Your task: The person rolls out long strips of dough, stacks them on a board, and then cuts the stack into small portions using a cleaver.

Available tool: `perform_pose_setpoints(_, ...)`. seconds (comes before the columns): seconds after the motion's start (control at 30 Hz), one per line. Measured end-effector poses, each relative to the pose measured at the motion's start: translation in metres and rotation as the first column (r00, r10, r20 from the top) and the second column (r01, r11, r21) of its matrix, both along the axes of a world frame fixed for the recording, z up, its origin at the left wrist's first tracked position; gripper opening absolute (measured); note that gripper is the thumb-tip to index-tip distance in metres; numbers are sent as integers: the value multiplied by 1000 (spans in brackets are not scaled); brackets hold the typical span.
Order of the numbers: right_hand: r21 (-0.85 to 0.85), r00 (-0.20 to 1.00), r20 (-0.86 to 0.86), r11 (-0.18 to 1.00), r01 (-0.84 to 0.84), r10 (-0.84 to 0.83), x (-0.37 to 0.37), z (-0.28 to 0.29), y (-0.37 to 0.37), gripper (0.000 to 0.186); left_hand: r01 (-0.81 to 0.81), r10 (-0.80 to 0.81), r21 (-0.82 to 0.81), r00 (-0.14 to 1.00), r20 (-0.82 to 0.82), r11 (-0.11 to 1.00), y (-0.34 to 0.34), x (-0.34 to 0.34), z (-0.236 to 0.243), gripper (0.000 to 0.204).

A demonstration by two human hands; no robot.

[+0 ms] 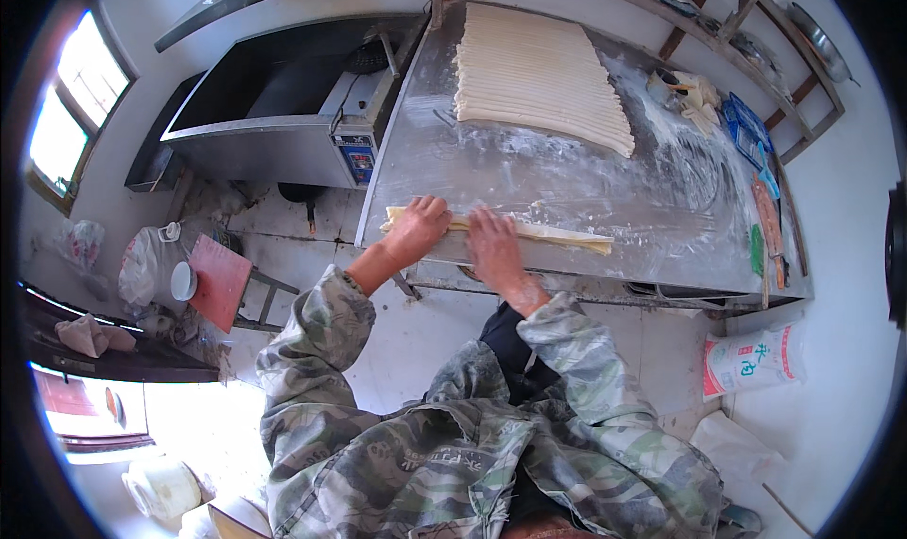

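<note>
A long, pale folded dough strip (pixel 559 236) lies along the near edge of the floured metal table (pixel 397 171). My left hand (pixel 421 230) is closed over it near its left end, fingers bent over the top. Just to the right, my right hand (pixel 495 248) is on the same strip with its fingers curled over it, slightly blurred. The strip's right part runs out beyond that hand, its edges showing as layers. Farther back, a broad block of dough strips (pixel 539 71) lies in many rows, side by side.
Dry flour (pixel 652 114) covers the table's right side. A blue basket (pixel 744 128), a rolling pin (pixel 767 218) and a green scraper (pixel 756 249) lie along the right edge. A metal fryer (pixel 265 152) stands at left, a red board (pixel 219 282) below it. A white sack (pixel 753 358) sits on the floor at right.
</note>
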State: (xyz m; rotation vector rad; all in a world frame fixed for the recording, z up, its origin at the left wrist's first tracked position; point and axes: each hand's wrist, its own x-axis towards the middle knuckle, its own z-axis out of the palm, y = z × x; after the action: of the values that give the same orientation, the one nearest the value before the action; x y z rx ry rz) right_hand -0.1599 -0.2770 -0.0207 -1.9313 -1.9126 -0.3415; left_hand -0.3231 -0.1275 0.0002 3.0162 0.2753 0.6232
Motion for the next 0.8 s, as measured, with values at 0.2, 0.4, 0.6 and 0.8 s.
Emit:
perform_pose_setpoints(0.2,1,997,-61,999,-41,41,11,-5,1,53,-27,44,-82,975,216,996,2,-15,5,23)
perform_pose_setpoints(0.4,9,999,-33,1000,-28,28,-35,-2,26,50,-23,23,-12,1000,8,1000,11,-26,9,26)
perform_pose_setpoints(0.6,-9,994,-95,999,-44,43,-19,-10,19,49,-106,112,-86,992,64,991,11,-55,9,35)
perform_pose_setpoints(0.8,12,993,-70,995,-98,98,-48,-3,42,48,-84,86,-45,995,54,995,18,-60,13,35)
